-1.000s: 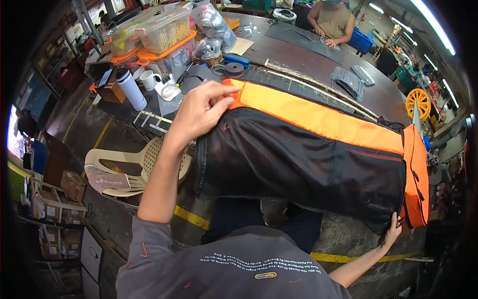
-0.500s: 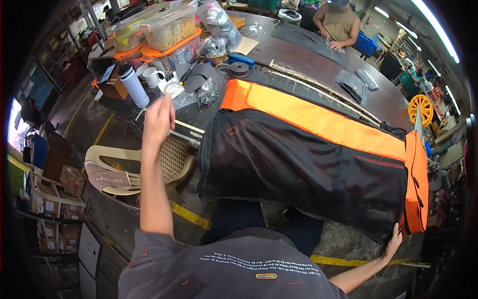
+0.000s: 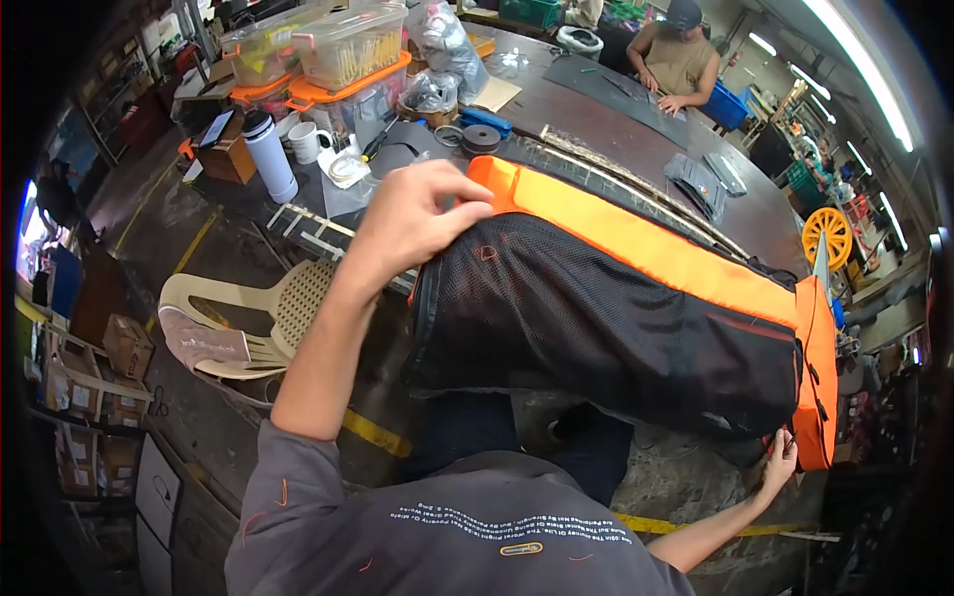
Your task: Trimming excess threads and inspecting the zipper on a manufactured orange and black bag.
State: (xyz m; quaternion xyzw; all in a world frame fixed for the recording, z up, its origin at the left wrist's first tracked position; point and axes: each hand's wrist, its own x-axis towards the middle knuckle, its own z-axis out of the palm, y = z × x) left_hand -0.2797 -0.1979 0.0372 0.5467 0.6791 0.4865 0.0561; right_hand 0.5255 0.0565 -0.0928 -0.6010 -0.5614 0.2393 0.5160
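A long bag (image 3: 606, 318) with black mesh sides and bright orange panels lies across the table edge and over my lap. My left hand (image 3: 417, 214) is above its left upper corner, fingers curled toward the thumb, tips close to the seam between orange panel and mesh. Whatever those fingertips hold, if anything, is hidden. At the lower right corner, my right hand (image 3: 782, 459) grips the bag's edge beside the orange end panel (image 3: 817, 368), which has dark zipper pulls. A small loop of red thread (image 3: 487, 253) lies on the mesh near my left hand.
A beige plastic chair (image 3: 234, 323) with a cloth on it stands at left. On the dark table (image 3: 537, 74) are a bottle (image 3: 268, 159), a mug (image 3: 306, 142), a tape roll (image 3: 481, 140) and clear bins (image 3: 348, 50). A person (image 3: 676, 60) works across the table.
My left hand has come down and right from its raised place to the bag's upper left corner. My right hand still holds the lower right corner, with its fingers shifted slightly.
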